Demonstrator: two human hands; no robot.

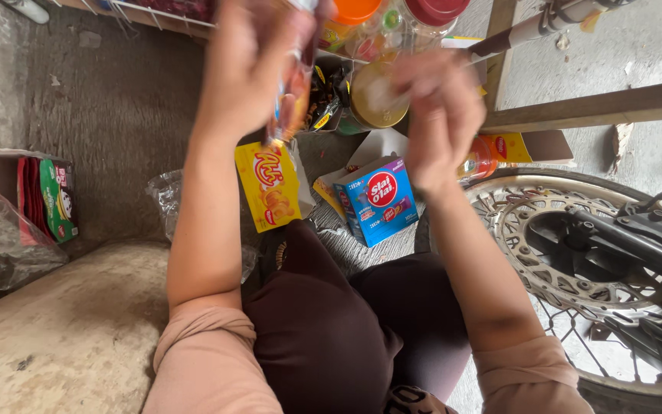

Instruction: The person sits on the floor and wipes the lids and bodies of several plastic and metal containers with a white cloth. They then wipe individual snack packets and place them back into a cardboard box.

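A spoked motorcycle wheel with a metal brake disc [576,245] is filling the lower right of the frame; a grey concrete floor [116,115] is spreading across the upper left, with a red and green packet [49,199] lying at the left edge. Near the centre, a yellow cardboard snack box [270,188] is sitting beside a blue cardboard box with a red circle [377,201]; clear plastic jars with orange and red lids [392,15] are standing at the top. The person's left hand [250,65], raised at upper centre, is closing its fingers round a small shiny orange-red sachet [294,96] hanging below the palm. The right hand [438,107] is curling loosely nearby; whether it is pinching anything cannot be told. The sachet is looking unopened, judging by its hanging whole.
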